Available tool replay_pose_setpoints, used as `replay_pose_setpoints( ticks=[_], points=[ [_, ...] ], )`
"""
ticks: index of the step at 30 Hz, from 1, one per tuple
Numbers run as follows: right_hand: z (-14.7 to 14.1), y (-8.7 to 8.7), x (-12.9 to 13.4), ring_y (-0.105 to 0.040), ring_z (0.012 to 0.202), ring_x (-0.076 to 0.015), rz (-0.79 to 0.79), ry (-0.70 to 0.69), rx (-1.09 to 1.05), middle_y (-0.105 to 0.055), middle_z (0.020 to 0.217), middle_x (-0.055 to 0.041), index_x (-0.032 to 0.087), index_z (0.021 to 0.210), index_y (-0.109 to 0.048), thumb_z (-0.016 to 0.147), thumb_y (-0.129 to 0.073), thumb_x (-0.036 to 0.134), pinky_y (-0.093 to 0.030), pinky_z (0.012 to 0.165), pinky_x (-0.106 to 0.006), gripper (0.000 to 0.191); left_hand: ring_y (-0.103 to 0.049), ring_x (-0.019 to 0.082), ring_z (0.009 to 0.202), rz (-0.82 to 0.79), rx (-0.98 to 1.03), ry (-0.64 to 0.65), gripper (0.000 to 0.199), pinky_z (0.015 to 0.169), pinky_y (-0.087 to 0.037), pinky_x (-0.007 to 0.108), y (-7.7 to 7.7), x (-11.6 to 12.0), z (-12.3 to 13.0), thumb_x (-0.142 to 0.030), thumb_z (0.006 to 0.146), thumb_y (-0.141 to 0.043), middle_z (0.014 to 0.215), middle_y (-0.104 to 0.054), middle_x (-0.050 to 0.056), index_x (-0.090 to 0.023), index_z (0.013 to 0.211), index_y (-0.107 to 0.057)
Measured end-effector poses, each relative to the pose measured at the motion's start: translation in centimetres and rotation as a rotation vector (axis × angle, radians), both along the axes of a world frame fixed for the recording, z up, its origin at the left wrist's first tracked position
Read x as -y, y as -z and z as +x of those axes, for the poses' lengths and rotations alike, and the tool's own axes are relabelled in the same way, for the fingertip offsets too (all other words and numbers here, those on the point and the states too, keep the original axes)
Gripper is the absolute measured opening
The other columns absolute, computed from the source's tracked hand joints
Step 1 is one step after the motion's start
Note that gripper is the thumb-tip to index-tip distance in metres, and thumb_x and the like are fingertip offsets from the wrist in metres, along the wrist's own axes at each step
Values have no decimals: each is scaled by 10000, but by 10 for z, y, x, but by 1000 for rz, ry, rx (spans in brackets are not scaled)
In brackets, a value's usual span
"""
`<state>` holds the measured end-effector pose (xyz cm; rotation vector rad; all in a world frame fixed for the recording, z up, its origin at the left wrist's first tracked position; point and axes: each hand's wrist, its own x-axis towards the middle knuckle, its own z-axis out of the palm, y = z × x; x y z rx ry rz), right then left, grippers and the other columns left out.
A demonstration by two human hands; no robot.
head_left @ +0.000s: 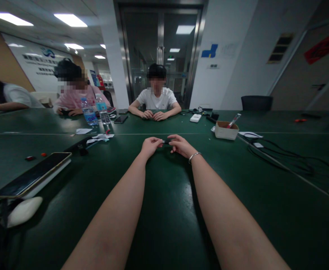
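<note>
Both my arms reach out over the dark green table [164, 195]. Between my hands is a small dark object [166, 141] with a light tip at its left end, too small to name. My left hand [152, 145] pinches that tip between thumb and fingers. At the object's right end, my right hand [181, 145] has its thumb and index finger closed around it, the other fingers loosely curled below. A silver bracelet circles my right wrist.
A person [156, 97] sits opposite, hands on the table; two more sit at the left. Bottles [89, 112], a phone on a white box [35, 174] and crumpled paper [100, 138] lie left. A small box [226, 131] and black cables [282, 153] are right.
</note>
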<state>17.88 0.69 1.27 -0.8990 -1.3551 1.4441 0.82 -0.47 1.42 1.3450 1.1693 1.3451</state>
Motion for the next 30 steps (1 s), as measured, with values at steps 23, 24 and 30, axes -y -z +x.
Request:
replay_pose_setpoints(
  ticks=[23,24,30],
  points=[
    [-1,0,0,-504,358,-62,-34,26,-3,-596,584,30,149,922,-570,859,-598,131,-537,419,-219,72,-636,155,619,20,-20,-13,202,636,-455,277,8,-8,-2,-310,663,-748,644,-683,47,-142,707,-644],
    [-1,0,1,-501,355,-55,-24,12,-10,-606,613,33,154,935,-573,836,-610,96,-537,421,-216,120,-637,156,620,21,-20,-13,203,633,-455,276,9,-9,-2,-310,662,-748,643,-683,47,-142,710,-644],
    [0,-2,3,-501,359,-55,-38,4,-24,-613,621,29,156,930,-575,842,-626,141,-561,461,-238,102,-641,154,628,15,-13,-16,192,634,-460,273,9,-9,-2,-302,675,-742,654,-689,48,-143,711,-642]
  ],
)
